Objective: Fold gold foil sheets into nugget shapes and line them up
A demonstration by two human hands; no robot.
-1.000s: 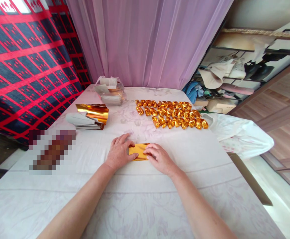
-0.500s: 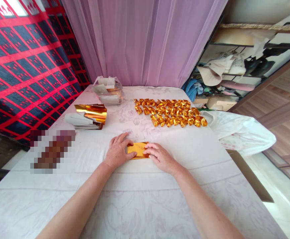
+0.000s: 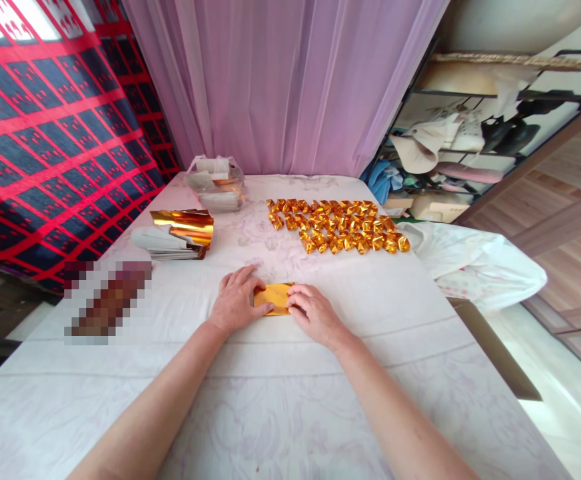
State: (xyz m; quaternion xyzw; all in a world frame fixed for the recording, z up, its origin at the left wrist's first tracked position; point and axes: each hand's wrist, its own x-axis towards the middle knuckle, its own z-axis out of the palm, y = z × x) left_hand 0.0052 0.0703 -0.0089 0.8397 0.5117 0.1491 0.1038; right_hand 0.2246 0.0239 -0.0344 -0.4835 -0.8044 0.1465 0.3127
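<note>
Gold foil sheet (image 3: 274, 297) flat on white tablecloth (image 3: 280, 400), left hand (image 3: 235, 303) and right hand (image 3: 313, 315) pressing its ends, fingers flat, nothing gripped

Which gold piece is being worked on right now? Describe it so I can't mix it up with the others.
On the white-covered table, look at the near middle, between the left hand and right hand. The gold sheet lies flat under both sets of fingertips. Unlike the crumpled folded gold pieces farther back, it is smooth and alone.

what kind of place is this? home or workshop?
Likely a home room: a cloth-covered table by a lilac curtain, cluttered shelves of hats and clothes. Both hands press a gold foil sheet.
</note>
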